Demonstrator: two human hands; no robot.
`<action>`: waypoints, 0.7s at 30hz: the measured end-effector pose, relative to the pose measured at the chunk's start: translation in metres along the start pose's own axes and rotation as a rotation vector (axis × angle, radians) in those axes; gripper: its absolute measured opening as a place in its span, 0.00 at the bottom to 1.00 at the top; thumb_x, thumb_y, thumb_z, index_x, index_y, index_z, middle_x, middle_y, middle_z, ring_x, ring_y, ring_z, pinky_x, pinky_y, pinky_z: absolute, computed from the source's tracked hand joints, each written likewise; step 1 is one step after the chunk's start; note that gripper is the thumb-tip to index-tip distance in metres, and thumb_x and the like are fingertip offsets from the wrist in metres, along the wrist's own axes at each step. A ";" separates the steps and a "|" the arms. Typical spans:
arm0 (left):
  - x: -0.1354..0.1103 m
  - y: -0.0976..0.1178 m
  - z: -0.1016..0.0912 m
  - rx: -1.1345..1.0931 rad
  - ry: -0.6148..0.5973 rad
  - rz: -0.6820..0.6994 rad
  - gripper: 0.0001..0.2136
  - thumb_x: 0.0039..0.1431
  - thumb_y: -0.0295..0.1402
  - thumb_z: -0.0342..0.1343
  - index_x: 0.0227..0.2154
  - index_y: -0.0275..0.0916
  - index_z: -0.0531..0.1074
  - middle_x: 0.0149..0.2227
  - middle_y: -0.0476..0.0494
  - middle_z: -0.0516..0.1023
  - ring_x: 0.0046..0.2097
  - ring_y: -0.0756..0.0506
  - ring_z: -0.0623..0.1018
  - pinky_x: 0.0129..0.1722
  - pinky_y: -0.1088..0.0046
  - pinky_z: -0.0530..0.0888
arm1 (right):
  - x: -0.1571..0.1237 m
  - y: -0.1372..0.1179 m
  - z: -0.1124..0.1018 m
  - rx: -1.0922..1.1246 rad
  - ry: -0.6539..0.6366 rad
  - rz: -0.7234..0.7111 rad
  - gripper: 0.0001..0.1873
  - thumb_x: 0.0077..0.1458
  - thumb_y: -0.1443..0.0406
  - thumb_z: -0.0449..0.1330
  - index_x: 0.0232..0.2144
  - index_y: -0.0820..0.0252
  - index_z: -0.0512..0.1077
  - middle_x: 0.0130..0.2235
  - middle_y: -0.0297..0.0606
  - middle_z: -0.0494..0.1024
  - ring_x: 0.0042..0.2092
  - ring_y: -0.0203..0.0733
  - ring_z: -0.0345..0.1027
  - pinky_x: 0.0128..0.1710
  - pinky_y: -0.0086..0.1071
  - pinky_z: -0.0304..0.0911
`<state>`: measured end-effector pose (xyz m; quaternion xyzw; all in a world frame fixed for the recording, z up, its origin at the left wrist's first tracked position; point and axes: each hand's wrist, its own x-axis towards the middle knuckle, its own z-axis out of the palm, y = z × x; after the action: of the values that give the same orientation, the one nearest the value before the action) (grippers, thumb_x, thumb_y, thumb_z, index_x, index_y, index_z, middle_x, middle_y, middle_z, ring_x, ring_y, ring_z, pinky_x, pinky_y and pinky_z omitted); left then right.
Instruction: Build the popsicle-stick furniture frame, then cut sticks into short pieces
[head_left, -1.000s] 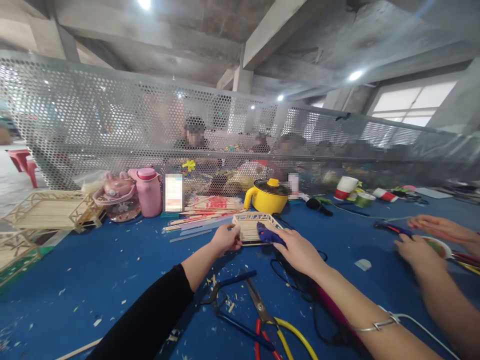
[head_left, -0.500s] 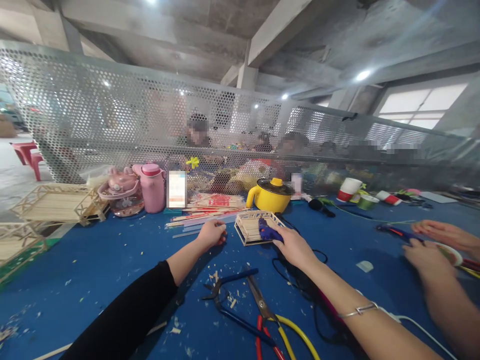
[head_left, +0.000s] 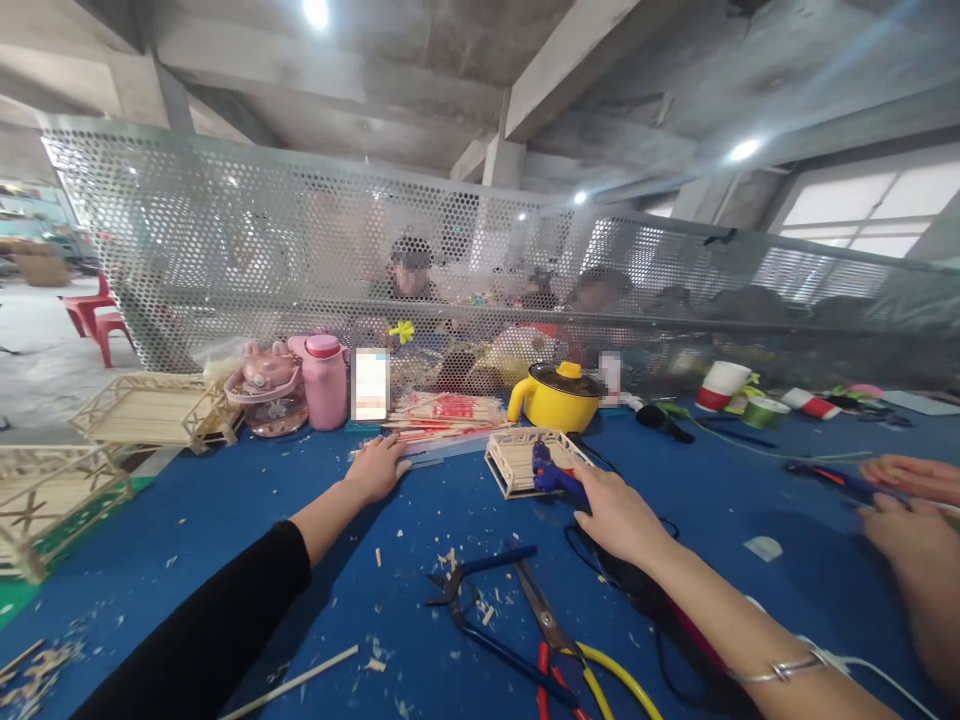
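My right hand (head_left: 619,508) grips a blue hot glue gun (head_left: 553,472), whose front part is over a small tray-like frame of wooden sticks (head_left: 511,470). To the left, my left hand (head_left: 377,470) reaches out low over the table with fingers stretched forward, nothing visible in them. Its fingertips are at the near left end of a pile of wooden sticks (head_left: 439,412), some in red-printed wrapping. Clear thin strips (head_left: 450,447) lie beside that hand. Blue-handled pliers (head_left: 459,600) and scissors (head_left: 551,625) with a yellow handle lie in front of me.
A yellow pot (head_left: 559,405), a pink flask (head_left: 326,385) and a pink lidded container (head_left: 266,395) stand along the mesh partition (head_left: 247,230). Larger stick frames (head_left: 150,415) are at left. A co-worker's hands (head_left: 904,510) work at right. Wood scraps litter the blue table (head_left: 300,610).
My left hand has moved left and forward to the stick pile, its fingers straightening from a curl. The glue gun stays over the frame in my right hand. The view has shifted slightly left.
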<state>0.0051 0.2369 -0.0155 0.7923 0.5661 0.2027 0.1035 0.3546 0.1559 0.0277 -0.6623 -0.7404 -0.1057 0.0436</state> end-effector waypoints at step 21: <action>-0.009 -0.054 0.000 -0.133 0.265 -0.143 0.13 0.58 0.34 0.46 0.40 0.36 0.70 0.46 0.39 0.70 0.48 0.44 0.70 0.51 0.68 0.65 | 0.195 -0.183 0.012 0.060 -0.206 -0.323 0.17 0.57 0.61 0.54 0.47 0.61 0.65 0.48 0.41 0.68 0.44 0.41 0.66 0.42 0.41 0.65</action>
<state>-0.0437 0.2462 -0.0381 0.7077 0.6150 0.3347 0.0943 0.1508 0.3296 0.0376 -0.5407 -0.8404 -0.0211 -0.0303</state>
